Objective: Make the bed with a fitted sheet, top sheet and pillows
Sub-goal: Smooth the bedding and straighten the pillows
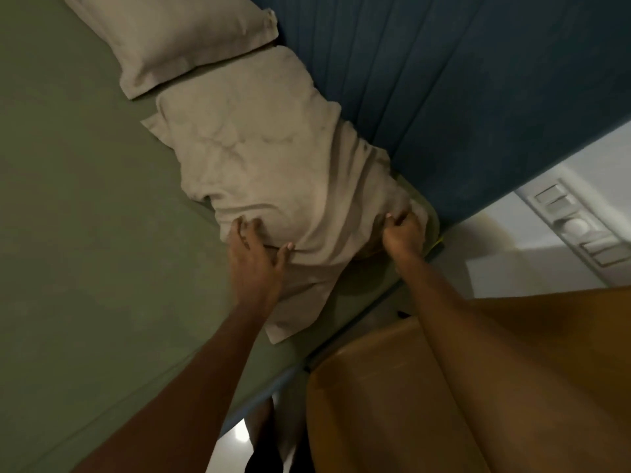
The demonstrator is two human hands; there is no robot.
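A beige pillow [266, 158] lies crumpled against the blue headboard [444, 80] on the green sheet [85, 233]. My left hand [254, 254] grips its near edge, fingers on top and thumb curled under a fold. My right hand [403, 233] pinches the pillowcase's right corner beside the headboard. The loose open end of the case hangs down toward the bed's edge. A second beige pillow [181, 39] lies flat farther up along the headboard, touching the first one.
An orange-brown bedside unit [409, 387] stands close to the bed's right side. A white wall with a switch panel [580, 227] is beyond the headboard. A strip of pale floor [239, 435] shows between bed and unit.
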